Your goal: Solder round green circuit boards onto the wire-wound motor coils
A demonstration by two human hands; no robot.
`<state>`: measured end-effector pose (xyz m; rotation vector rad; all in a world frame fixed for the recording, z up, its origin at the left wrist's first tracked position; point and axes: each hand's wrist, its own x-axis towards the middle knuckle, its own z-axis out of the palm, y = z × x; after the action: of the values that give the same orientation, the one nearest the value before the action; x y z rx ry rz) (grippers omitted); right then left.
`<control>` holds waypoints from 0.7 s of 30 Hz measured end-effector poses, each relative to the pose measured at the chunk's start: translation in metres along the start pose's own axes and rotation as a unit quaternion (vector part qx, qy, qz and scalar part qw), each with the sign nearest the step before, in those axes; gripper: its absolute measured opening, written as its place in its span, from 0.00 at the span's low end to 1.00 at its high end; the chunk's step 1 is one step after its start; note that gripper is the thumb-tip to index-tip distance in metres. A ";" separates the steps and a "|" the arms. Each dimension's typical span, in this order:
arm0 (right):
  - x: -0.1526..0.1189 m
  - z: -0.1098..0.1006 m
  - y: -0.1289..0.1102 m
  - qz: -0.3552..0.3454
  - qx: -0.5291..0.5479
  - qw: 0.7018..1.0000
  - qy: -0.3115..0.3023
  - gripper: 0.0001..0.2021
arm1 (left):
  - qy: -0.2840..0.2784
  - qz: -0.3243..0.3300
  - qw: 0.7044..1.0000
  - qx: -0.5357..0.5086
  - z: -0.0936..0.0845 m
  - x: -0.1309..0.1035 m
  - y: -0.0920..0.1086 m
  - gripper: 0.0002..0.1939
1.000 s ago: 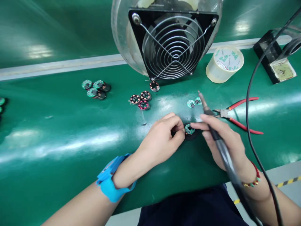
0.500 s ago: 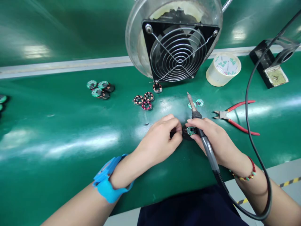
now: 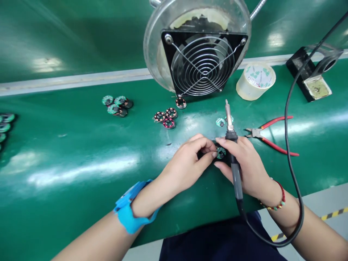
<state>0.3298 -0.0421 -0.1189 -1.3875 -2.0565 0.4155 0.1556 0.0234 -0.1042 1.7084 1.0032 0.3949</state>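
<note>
Clearly your left hand [image 3: 187,159] & right hand [image 3: 244,163], iron [image 3: 233,159] in fist, pinched the small PCB [image 3: 220,152] before the fan [image 3: 202,61], pre-solder; steady tip req'd.

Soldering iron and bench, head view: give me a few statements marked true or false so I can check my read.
1. The right hand holds the soldering iron, tip pointing away from the person. True.
2. The left hand lies flat on the bench, away from the board. False: its fingers pinch at the round board.
3. The pliers lie right of the hands. True.
4. The tape roll stands left of the fan. False: it is right of the fan.
</note>
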 end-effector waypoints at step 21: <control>-0.002 -0.011 -0.003 -0.002 0.057 0.992 0.113 0.24 | 0.016 -0.011 0.998 0.065 0.000 0.000 0.004 0.08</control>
<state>0.3359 -0.0462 -0.1093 -1.2994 -1.8235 0.3499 0.1567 0.0230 -0.1008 1.8110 1.0900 0.3512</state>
